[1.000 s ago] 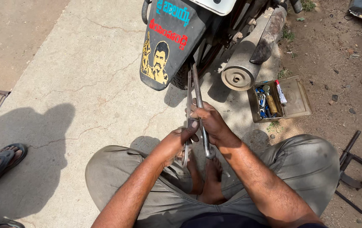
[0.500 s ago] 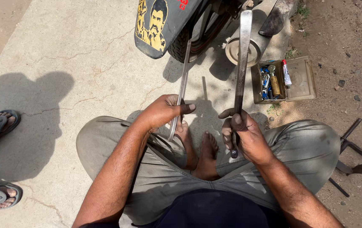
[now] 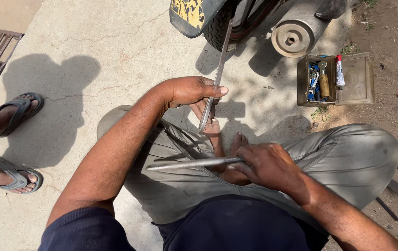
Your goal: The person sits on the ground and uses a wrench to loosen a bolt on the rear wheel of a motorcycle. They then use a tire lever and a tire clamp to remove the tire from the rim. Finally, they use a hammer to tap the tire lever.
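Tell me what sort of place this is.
Probably an outdoor roadside repair spot: a motorcycle's rear tyre and exhaust over concrete ground, an open box of small tools, and a flat metal lever in each hand.

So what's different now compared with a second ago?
The two metal bars, held together upright before, are apart. The right hand has swung its bar flat across the lap; the left hand keeps its bar pointing at the tyre. The tool box stayed put.

Concrete ground (image 3: pixel 115 56) bears open tool tin (image 3: pixel 336 79).
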